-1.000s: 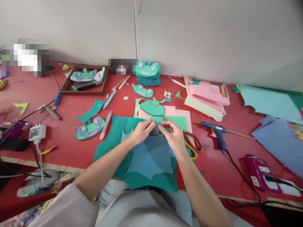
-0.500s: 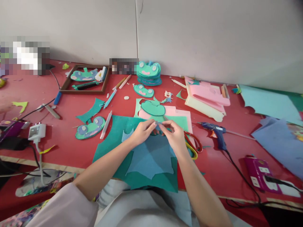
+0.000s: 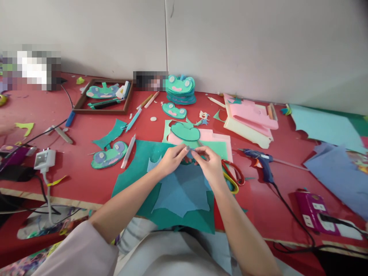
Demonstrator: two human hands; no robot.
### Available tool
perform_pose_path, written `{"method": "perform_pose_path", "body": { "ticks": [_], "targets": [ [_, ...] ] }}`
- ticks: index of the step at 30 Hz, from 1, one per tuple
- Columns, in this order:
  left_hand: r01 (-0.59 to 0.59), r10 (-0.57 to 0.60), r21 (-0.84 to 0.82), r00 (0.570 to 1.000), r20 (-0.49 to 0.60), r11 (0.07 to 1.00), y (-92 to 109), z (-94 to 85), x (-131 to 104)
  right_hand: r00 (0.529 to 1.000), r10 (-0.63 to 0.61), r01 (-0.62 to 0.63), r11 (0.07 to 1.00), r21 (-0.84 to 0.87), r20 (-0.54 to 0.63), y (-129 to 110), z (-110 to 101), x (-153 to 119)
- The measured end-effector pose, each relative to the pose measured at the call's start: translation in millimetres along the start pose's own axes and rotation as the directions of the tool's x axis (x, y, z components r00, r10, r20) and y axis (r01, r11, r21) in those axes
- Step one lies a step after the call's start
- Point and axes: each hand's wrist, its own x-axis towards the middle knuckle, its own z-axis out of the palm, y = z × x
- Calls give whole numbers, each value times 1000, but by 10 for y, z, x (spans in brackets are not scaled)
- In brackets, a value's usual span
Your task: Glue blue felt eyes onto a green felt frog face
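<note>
My left hand (image 3: pixel 174 159) and my right hand (image 3: pixel 209 161) meet over the work area, fingertips pinching a small blue felt piece (image 3: pixel 189 153) between them. Fingers cover much of it, so its outline is unclear. Below them lies a cut blue felt sheet (image 3: pixel 181 191) with pointed edges, on top of a larger dark green felt sheet (image 3: pixel 126 184). Just beyond my fingers is a light green felt shape (image 3: pixel 185 131) with a dark outline. Scissors (image 3: pixel 235 176) with red and yellow handles rest beside my right wrist.
A blue glue gun (image 3: pixel 260 158) lies to the right, its cord trailing near a purple power strip (image 3: pixel 316 211). Stacked felt frog faces (image 3: pixel 180 88) stand at the back. A wooden frame (image 3: pixel 100 111) holds pens at left. Pink felt (image 3: pixel 253 115) lies back right.
My fingers have shifted slightly on the small blue felt piece, which shows a little more between them. Other things on the table keep their places.
</note>
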Motion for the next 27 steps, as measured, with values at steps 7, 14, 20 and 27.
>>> {"method": "perform_pose_path", "body": {
  "ticks": [7, 14, 20, 27],
  "targets": [
    [-1, 1, 21, 1000, -7, 1000, 7, 9, 22, 1000, 29, -29, 998, 52, -6, -8, -19, -5],
    [-16, 16, 23, 1000, -10, 1000, 11, -2, 15, 999, 32, -32, 998, 53, -2, -30, -9, -27],
    [4, -4, -11, 1000, -4, 1000, -4, 1, 2, 999, 35, -34, 998, 53, -8, -51, -4, -27],
    [7, -7, -3, 1000, -31, 1000, -6, -19, 3, 999, 43, -42, 998, 38, -7, -74, 12, -29]
  ]
}}
